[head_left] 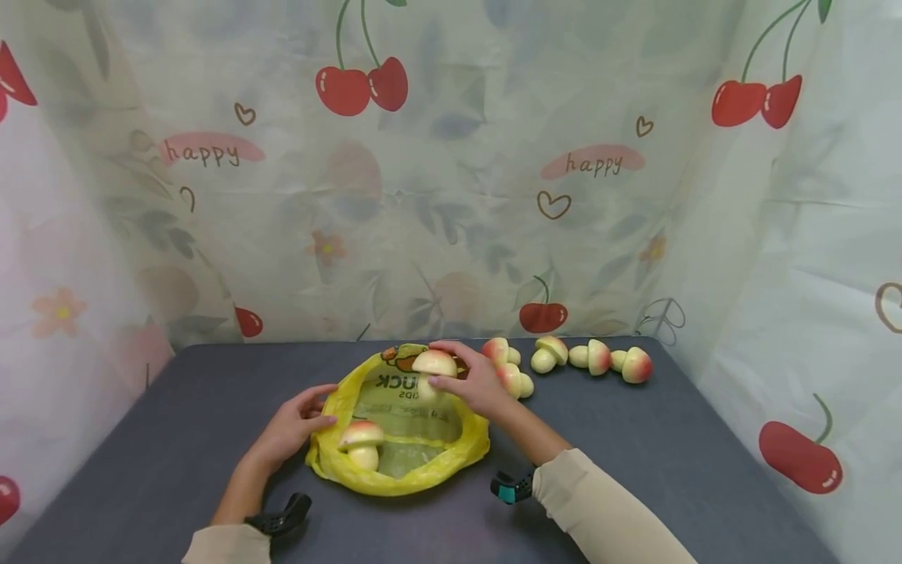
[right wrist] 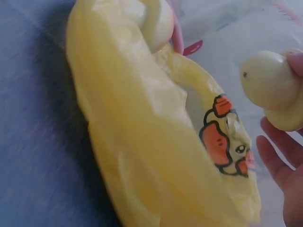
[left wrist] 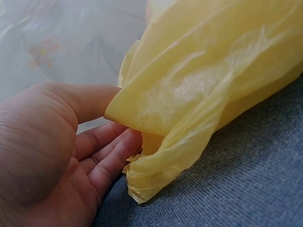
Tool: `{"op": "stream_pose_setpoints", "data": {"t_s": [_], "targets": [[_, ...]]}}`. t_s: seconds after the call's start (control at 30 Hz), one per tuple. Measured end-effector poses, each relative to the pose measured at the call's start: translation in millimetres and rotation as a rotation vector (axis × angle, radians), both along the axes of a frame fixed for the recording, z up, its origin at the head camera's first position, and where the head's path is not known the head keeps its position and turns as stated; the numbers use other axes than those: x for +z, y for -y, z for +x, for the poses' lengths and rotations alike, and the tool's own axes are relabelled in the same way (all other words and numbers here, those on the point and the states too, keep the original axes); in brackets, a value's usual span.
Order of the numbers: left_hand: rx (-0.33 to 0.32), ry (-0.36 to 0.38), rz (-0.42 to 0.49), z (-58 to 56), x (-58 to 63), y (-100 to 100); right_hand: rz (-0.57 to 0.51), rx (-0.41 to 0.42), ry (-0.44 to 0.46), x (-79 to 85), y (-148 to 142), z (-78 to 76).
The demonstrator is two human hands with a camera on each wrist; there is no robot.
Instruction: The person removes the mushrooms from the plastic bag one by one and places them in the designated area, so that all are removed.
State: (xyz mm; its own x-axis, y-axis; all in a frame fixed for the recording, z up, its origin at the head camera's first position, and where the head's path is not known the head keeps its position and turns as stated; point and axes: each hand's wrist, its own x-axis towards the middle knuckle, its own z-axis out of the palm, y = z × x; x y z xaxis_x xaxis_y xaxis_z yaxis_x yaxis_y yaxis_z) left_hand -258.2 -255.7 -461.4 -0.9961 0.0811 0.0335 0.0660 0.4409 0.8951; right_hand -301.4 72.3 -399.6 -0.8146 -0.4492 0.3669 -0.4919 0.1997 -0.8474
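Observation:
A yellow plastic bag (head_left: 416,479) printed with a duck lies with its mouth spread wide on the dark table. My left hand (head_left: 290,429) pinches the bag's left rim; in the left wrist view its thumb (left wrist: 92,101) lies on one side of the plastic and the fingers on the other. Over the far side of the opening, my right hand (head_left: 481,384) holds a toy mushroom (head_left: 434,364) with a pinkish cap and cream stem, also seen as a pale mushroom (right wrist: 270,82) in the right wrist view. Another toy mushroom (head_left: 362,435) sits inside the bag, near its left front edge.
To the right of the bag, several more toy mushrooms (head_left: 599,357) lie in a row along the table's back edge, one (head_left: 513,380) close beside my right wrist. A curtain (head_left: 451,172) with cherry prints hangs behind and at both sides of the table (head_left: 606,462).

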Motion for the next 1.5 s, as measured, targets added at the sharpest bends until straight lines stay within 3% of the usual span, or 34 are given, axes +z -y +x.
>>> {"op": "stream_pose_setpoints", "data": {"t_s": [0.23,0.47,0.7,1.07,1.13,1.2,1.3,1.37,1.5], "targets": [[-0.014,-0.005,0.009,1.3,0.4,1,-0.056,-0.043,-0.048,19.0,-25,28.1],[-0.005,0.007,0.008,1.2,0.3,2,-0.105,-0.103,-0.113,12.0,-52,32.0],[-0.021,0.0,0.013,2.0,1.2,1,-0.105,-0.231,-0.139,11.5,-78,35.2],[-0.019,-0.004,0.016,1.0,0.9,0,-0.11,-0.308,-0.159,-16.5,-120,4.8],[-0.019,-0.002,0.019,1.7,2.0,0,-0.094,-0.329,-0.172,-14.7,-125,4.8],[-0.021,-0.001,0.019,7.3,10.7,-4,-0.07,-0.357,-0.179,-9.3,-129,9.3],[-0.02,0.0,0.016,9.7,13.9,-6,-0.021,-0.412,-0.182,-15.5,-138,4.4],[-0.014,0.001,0.008,9.2,13.1,-6,0.024,-0.454,-0.175,-22.8,-144,-1.5],[-0.005,0.0,-0.001,1.0,0.6,-1,0.106,-0.51,-0.165,-36.9,-156,-13.1]]}}
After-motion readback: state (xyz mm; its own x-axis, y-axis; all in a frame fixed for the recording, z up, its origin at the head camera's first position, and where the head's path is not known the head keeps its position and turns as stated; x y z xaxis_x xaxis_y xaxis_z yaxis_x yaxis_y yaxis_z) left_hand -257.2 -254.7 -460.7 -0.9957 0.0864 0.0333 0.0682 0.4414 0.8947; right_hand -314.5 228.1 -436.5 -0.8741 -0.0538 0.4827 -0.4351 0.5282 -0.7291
